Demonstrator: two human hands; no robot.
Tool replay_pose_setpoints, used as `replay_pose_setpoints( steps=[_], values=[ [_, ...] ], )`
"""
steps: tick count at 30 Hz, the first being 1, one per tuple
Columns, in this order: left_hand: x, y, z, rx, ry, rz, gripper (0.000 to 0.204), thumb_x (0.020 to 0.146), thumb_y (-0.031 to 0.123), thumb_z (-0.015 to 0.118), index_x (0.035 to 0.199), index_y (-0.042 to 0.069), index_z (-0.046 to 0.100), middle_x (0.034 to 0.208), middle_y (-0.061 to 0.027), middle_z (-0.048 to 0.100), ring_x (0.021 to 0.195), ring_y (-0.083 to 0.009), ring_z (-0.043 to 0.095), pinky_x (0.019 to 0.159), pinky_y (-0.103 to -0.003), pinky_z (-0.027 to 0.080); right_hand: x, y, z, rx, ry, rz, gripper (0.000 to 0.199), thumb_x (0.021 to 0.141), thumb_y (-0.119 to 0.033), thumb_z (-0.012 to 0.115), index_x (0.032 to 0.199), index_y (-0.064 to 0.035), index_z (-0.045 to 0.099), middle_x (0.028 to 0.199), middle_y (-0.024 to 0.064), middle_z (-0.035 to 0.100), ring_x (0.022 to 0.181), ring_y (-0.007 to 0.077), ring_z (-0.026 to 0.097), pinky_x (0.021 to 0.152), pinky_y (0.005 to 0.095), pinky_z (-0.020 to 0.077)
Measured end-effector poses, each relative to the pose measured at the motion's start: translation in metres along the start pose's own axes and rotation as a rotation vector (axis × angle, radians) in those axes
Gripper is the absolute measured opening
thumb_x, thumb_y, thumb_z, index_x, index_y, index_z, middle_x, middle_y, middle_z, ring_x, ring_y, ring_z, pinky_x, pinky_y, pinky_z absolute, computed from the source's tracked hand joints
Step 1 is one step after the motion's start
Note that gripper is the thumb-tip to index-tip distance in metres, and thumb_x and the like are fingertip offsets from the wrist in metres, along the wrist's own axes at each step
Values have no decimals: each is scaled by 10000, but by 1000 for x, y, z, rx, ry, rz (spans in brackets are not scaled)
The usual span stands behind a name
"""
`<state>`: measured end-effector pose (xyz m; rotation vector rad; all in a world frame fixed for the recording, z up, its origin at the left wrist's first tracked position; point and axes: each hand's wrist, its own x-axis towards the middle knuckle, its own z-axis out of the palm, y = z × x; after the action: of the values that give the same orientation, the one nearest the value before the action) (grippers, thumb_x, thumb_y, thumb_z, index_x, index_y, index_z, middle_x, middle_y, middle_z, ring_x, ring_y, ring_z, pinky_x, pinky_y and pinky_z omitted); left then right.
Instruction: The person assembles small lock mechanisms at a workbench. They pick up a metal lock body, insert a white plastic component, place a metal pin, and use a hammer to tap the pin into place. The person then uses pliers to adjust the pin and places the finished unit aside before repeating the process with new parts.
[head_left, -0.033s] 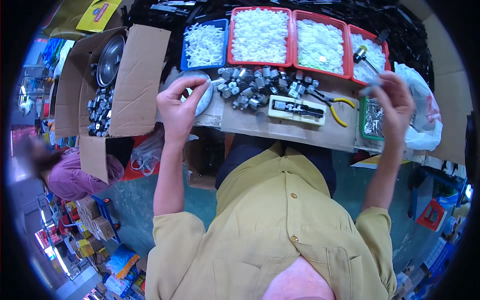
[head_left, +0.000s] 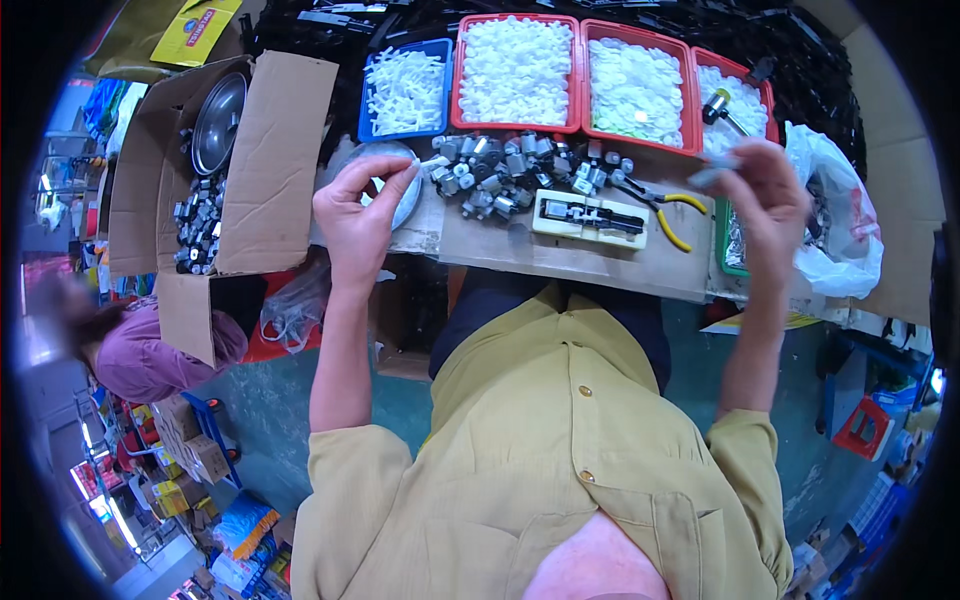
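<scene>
The left hand (head_left: pixel 355 215) is pinching a small white part (head_left: pixel 432 162) at its fingertips; the right hand (head_left: pixel 765 195) is clamping a small grey piece (head_left: pixel 712 172) above the table (head_left: pixel 570 260).

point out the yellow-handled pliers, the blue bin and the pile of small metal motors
yellow-handled pliers (head_left: pixel 668 205), head view, on the upper yellow handle.
blue bin (head_left: pixel 366 108), head view, on its left wall.
pile of small metal motors (head_left: pixel 505 165), head view, on a motor near the pile's middle.
</scene>
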<state>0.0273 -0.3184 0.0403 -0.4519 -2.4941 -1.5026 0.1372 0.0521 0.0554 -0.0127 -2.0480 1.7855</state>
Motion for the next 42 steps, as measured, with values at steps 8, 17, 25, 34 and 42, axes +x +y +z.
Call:
replay_pose_setpoints(
  steps=[8, 17, 25, 34, 42],
  values=[
    [-33, -32, -26, 550, 74, 368, 115, 773, -47, 706, 880, -3, 702, 873, -112, 681, 812, -259, 643, 706, -358, 503, 2, 7, 65, 118, -161, 51, 242, 835, 32, 732, 1045, 19, 611, 937, 45, 655, 802, 93, 653, 735, 221, 545],
    [-60, -45, -32, 370, 54, 194, 141, 762, -72, 704, 890, -11, 698, 875, -107, 682, 803, -226, 647, 716, -324, 504, 6, 14, 88, 116, -203, 127, 235, 868, 29, 692, 1095, 31, 631, 962, 64, 666, 815, 92, 644, 734, 229, 548],
    [-43, -13, 14, -593, 125, -228, 177, 808, -109, 724, 963, -24, 726, 932, -65, 703, 861, -117, 646, 790, -237, 524, -7, 12, 124, 224, -216, 304, 107, 896, -25, 689, 986, 32, 682, 796, 51, 687, 663, 75, 633, 587, 208, 512],
    [-34, 23, 77, -802, 5, -247, 148, 808, -80, 746, 934, -5, 728, 932, -51, 692, 847, -94, 629, 773, -224, 504, -15, 24, 108, 277, -68, 335, 145, 910, -148, 720, 914, -5, 695, 713, 19, 674, 585, 39, 596, 501, 181, 466],
    [-25, 27, 85, -631, -85, -62, 143, 813, -81, 736, 938, -12, 727, 933, -64, 684, 852, -106, 622, 763, -239, 504, -15, 29, 98, 306, -61, 350, 157, 911, -159, 721, 892, -7, 690, 696, 5, 651, 563, 32, 566, 490, 181, 445]
  ],
)
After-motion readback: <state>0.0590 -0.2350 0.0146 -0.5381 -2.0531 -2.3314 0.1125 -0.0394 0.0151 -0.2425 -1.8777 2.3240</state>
